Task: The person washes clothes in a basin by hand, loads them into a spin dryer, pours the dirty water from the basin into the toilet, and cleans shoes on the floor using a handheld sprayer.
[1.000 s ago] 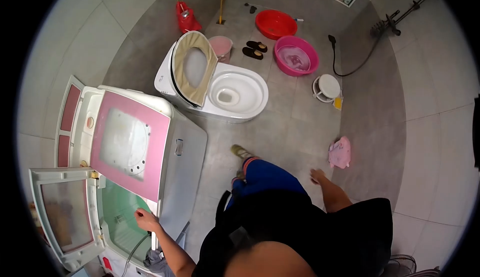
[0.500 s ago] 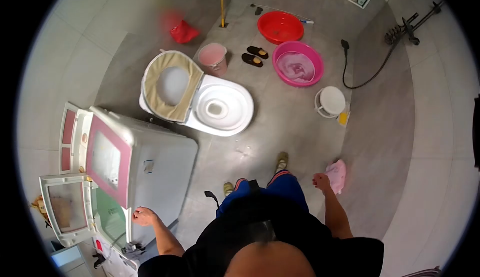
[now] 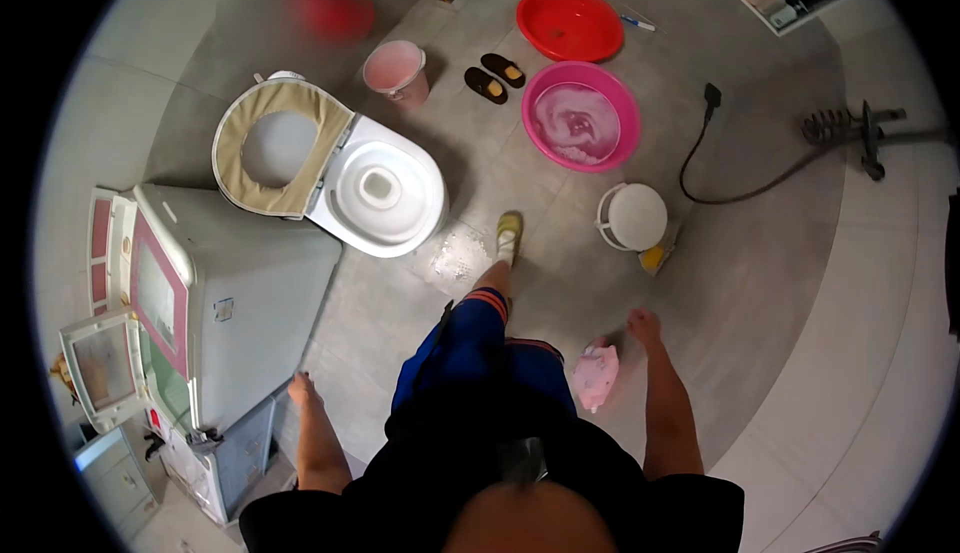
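Note:
My left hand (image 3: 302, 387) hangs at my side, near the lower edge of the grey side of the washing machine (image 3: 265, 298). Its fingers look curled, and I cannot make out anything in them. My right hand (image 3: 644, 325) hangs on the other side with fingers bent in and nothing visible in it. A pink cloth-like item (image 3: 597, 377) lies on the floor to the left of that hand, apart from it. Farther forward stand a pink basin (image 3: 628, 103) of cloudy water and a small white stool (image 3: 638, 217).
The open toilet (image 3: 425, 188) stands ahead on the left, beside wet floor (image 3: 460, 256). Behind are a pink bucket (image 3: 408, 88), black slippers (image 3: 487, 85) and a red basin (image 3: 570, 21). A black hose (image 3: 745, 200) hangs at the right, and a yellow item (image 3: 652, 258) lies near the stool.
I have stepped forward, away from the washing machine. My left hand has moved from over its green tub to beside its grey side. The view has shifted toward the basins.

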### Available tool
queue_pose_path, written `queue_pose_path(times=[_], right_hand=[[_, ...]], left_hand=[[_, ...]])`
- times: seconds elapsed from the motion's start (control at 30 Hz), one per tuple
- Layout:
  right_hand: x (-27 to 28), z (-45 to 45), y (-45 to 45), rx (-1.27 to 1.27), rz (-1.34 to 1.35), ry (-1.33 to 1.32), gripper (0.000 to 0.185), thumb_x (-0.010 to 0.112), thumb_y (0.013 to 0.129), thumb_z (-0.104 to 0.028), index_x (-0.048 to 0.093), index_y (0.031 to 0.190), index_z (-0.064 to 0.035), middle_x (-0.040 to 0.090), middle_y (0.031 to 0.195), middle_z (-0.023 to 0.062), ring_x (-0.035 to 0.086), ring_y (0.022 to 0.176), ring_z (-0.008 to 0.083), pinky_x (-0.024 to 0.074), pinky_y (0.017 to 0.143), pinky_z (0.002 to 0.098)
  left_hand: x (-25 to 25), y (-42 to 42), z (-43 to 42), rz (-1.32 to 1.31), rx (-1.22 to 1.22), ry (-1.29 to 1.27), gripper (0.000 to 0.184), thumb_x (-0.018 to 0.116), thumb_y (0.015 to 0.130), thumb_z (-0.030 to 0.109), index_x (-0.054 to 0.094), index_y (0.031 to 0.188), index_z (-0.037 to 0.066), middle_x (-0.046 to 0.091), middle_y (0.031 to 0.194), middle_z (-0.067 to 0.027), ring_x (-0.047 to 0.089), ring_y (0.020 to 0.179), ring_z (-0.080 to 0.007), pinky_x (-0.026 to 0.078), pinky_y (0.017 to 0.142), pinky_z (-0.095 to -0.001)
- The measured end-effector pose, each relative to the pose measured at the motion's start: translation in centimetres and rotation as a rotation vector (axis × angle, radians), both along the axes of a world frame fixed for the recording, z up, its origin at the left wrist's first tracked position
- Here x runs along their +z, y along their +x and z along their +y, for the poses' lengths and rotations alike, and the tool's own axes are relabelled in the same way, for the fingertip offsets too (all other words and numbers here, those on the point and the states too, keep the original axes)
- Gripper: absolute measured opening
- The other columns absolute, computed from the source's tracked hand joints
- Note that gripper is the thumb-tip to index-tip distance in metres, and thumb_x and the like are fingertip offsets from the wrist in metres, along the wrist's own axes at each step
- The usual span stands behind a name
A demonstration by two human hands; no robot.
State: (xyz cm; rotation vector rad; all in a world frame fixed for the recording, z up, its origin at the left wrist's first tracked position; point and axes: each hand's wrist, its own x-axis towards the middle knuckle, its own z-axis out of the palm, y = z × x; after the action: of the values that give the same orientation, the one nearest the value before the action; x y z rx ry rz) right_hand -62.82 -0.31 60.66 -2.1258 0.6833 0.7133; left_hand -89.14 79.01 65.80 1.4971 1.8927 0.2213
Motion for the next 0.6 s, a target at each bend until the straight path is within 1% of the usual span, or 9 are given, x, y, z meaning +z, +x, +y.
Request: queue_pose_path(times=[0.03, 0.1, 0.2, 0.23, 0.27, 0.3, 0.4, 0.47, 0.6], right_hand=[[-0.3, 0.1, 1.8, -0.139, -0.009, 0.083, 0.021, 0.058, 0.088, -0.026, 0.063, 0.086, -0.0056, 0.063, 0.07, 0.0041, 0.057, 0.054, 0.0129, 0.049, 0.051, 0.028], [-1.6, -1.1, 4.4, -0.057, -0.003, 0.123, 0.022, 0.058, 0.089, -0.027, 0.062, 0.09, -0.0056, 0.063, 0.072, 0.0043, 0.058, 0.057, 0.0128, 0.049, 0.051, 0.0283], [-0.6, -3.4, 7.8, -0.039, 0.086, 0.112, 0.025, 0.06, 0.089, -0.03, 0.061, 0.096, -0.006, 0.063, 0.075, 0.0047, 0.06, 0.061, 0.0134, 0.0497, 0.052, 0.0291], [0.5, -4.1, 8.5, -0.095, 0.128, 0.118, 0.023, 0.06, 0.089, -0.027, 0.062, 0.095, -0.0055, 0.062, 0.074, 0.005, 0.059, 0.06, 0.0133, 0.0491, 0.051, 0.0286], [1.8, -5.3, 8.4, -0.156, 0.176, 0.118, 0.021, 0.06, 0.088, -0.024, 0.062, 0.095, -0.0049, 0.062, 0.072, 0.0053, 0.059, 0.058, 0.0133, 0.0486, 0.05, 0.0281], [2.5, -6.4, 9.5, -0.222, 0.195, 0.125, 0.018, 0.06, 0.088, -0.021, 0.063, 0.094, -0.0043, 0.062, 0.07, 0.0056, 0.059, 0.057, 0.0132, 0.0481, 0.048, 0.0277], [4.8, -10.1, 12.0, -0.371, 0.186, 0.104, 0.017, 0.06, 0.088, -0.02, 0.062, 0.095, -0.0053, 0.062, 0.07, 0.0053, 0.057, 0.055, 0.013, 0.0467, 0.047, 0.0264], [5.4, -12.4, 14.0, -0.445, 0.198, 0.073, 0.016, 0.06, 0.088, -0.021, 0.062, 0.098, -0.0082, 0.062, 0.074, 0.0053, 0.058, 0.059, 0.0136, 0.0478, 0.05, 0.028], [4.9, -14.2, 19.1, -0.487, 0.188, 0.069, 0.016, 0.059, 0.089, -0.02, 0.061, 0.101, -0.0101, 0.062, 0.076, 0.005, 0.059, 0.062, 0.0135, 0.0486, 0.053, 0.0285]], left_hand=[[1.2, 3.8, -1.8, 0.057, 0.028, -0.144, 0.023, 0.055, 0.079, 0.027, 0.065, 0.087, 0.008, 0.057, 0.07, -0.0033, 0.05, 0.058, -0.015, 0.035, 0.052, -0.0316], [0.8, 10.4, -4.9, 0.12, -0.046, -0.205, 0.021, 0.054, 0.08, 0.026, 0.064, 0.092, 0.011, 0.055, 0.069, -0.0024, 0.05, 0.057, -0.0148, 0.037, 0.055, -0.0332], [-3.6, 20.8, -9.6, 0.058, -0.091, -0.331, 0.013, 0.057, 0.08, 0.024, 0.061, 0.087, 0.013, 0.054, 0.068, -0.0025, 0.05, 0.059, -0.0143, 0.038, 0.054, -0.0353], [-7.3, 22.3, -9.6, -0.114, -0.129, -0.488, 0.012, 0.058, 0.081, 0.022, 0.059, 0.089, 0.013, 0.053, 0.071, -0.0023, 0.053, 0.063, -0.0145, 0.039, 0.054, -0.0359], [-6.8, 27.2, -12.9, -0.139, -0.13, -0.528, 0.013, 0.056, 0.082, 0.018, 0.055, 0.092, 0.01, 0.052, 0.074, -0.0018, 0.056, 0.066, -0.0147, 0.037, 0.052, -0.0288], [-2.6, 34.7, -17.2, -0.098, -0.222, -0.544, 0.016, 0.056, 0.082, 0.018, 0.055, 0.094, 0.009, 0.054, 0.078, -0.0021, 0.057, 0.069, -0.0153, 0.039, 0.054, -0.0284], [0.8, 48.5, -24.1, -0.322, -0.659, -0.528, 0.027, 0.054, 0.084, 0.022, 0.061, 0.1, 0.002, 0.062, 0.087, -0.0058, 0.06, 0.077, -0.0139, 0.044, 0.063, -0.0274], [4.4, 55.0, -27.8, -0.461, -0.958, -0.477, 0.022, 0.055, 0.09, 0.017, 0.059, 0.107, 0.003, 0.062, 0.093, -0.0042, 0.061, 0.083, -0.0146, 0.045, 0.073, -0.0279], [8.3, 60.5, -31.6, -0.627, -1.064, -0.539, 0.021, 0.057, 0.09, 0.017, 0.06, 0.105, 0.002, 0.062, 0.088, -0.0035, 0.059, 0.08, -0.0127, 0.044, 0.073, -0.0259]])
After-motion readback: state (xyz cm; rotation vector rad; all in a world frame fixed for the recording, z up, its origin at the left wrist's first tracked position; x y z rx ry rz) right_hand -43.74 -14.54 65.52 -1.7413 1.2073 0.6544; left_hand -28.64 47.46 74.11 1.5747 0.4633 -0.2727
